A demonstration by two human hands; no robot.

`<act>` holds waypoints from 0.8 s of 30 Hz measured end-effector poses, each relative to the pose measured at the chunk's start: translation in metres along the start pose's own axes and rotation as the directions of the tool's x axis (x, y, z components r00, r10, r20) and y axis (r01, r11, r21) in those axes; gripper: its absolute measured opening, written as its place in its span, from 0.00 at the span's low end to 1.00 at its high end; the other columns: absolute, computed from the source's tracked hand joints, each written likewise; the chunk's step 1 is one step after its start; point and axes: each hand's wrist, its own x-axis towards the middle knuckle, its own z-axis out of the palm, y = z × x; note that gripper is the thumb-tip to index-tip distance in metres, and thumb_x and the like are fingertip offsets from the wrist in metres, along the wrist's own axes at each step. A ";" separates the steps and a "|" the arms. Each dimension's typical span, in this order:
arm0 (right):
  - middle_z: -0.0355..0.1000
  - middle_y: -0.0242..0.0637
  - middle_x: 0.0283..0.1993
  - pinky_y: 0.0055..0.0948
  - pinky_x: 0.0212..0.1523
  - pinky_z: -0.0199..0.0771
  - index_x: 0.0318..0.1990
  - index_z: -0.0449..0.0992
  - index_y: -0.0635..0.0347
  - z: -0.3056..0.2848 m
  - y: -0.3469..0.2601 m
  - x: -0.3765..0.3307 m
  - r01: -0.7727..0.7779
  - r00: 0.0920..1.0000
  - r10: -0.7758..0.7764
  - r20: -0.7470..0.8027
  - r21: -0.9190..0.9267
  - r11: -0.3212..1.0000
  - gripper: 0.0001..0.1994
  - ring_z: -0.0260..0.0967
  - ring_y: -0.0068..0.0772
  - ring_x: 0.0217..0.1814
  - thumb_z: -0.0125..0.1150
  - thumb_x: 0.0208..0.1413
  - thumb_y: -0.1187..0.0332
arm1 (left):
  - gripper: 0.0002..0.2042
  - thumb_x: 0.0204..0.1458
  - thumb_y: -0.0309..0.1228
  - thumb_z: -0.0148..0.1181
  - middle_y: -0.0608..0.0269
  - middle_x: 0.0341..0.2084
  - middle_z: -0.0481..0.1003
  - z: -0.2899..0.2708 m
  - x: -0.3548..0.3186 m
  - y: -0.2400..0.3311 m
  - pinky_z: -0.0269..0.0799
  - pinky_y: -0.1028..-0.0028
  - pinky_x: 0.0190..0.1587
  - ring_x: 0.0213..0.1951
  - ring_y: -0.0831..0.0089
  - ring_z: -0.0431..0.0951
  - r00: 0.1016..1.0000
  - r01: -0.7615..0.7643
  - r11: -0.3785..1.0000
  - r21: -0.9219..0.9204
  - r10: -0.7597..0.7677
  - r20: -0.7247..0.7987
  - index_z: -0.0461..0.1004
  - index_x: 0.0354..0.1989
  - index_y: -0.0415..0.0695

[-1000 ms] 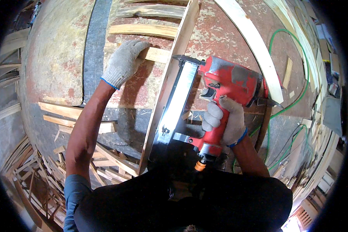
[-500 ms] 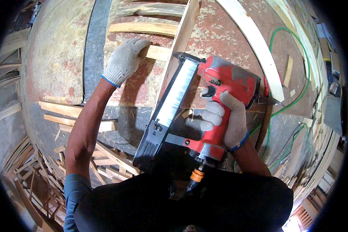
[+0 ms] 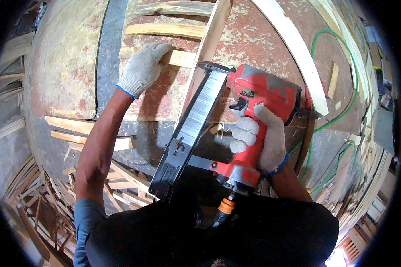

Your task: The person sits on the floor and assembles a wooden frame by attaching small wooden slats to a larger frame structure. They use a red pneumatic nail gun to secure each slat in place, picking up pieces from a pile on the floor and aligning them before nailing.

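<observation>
My right hand [image 3: 272, 138], in a pale knit glove with a blue cuff, grips the handle of a red pneumatic nail gun [image 3: 265, 86]. A strip of silvery nails shows in its long magazine [image 3: 201, 104]. The gun's nose is over the long upright board [image 3: 217, 33]. My left hand [image 3: 145, 66], gloved the same way, is closed over a short wooden slat [image 3: 182, 58], whose right end meets that board. Its fingertips are partly hidden. Two more slats, a straight-grained one [image 3: 165, 30] and a rough-edged one [image 3: 176, 8], lie farther off, ending at the board.
The worktable [image 3: 67, 58] has a worn, paint-scuffed top. A long pale board [image 3: 294, 40] lies on the right, with a green hose [image 3: 357, 75] looping beyond it. Offcuts [image 3: 71, 124] lie at the near left edge. Scrap wood [image 3: 124, 187] is heaped below.
The nail gun has shifted and tilted slightly, its magazine's rear end moving a little left and nearer me. My left hand stays on the slat, almost unmoved.
</observation>
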 end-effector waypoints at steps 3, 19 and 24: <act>0.54 0.20 0.19 0.32 0.29 0.63 0.42 0.70 0.56 -0.002 0.002 -0.001 -0.013 1.000 0.013 0.000 0.014 1.000 0.17 0.54 0.22 0.20 0.61 0.60 0.52 | 0.23 0.48 0.23 0.61 0.50 0.51 0.77 -0.004 0.003 0.007 0.73 0.57 0.57 0.53 0.48 0.77 0.997 0.053 0.999 -0.007 -0.052 0.053 0.75 0.56 0.45; 0.53 0.19 0.19 0.32 0.29 0.63 0.38 0.70 0.53 -0.009 0.003 -0.002 -0.073 0.997 0.070 0.027 0.125 0.990 0.15 0.54 0.23 0.20 0.57 0.62 0.52 | 0.22 0.50 0.25 0.61 0.50 0.51 0.78 0.000 0.003 -0.002 0.74 0.56 0.56 0.53 0.49 0.77 0.999 -0.025 0.998 0.055 0.023 0.033 0.75 0.56 0.46; 0.54 0.19 0.19 0.32 0.28 0.62 0.39 0.69 0.54 -0.003 0.005 -0.003 -0.050 0.999 0.051 -0.010 0.069 0.996 0.15 0.54 0.23 0.20 0.57 0.61 0.52 | 0.21 0.51 0.27 0.62 0.51 0.51 0.78 -0.001 0.002 -0.001 0.74 0.57 0.56 0.53 0.49 0.77 0.999 -0.030 0.998 0.048 0.029 0.030 0.75 0.56 0.46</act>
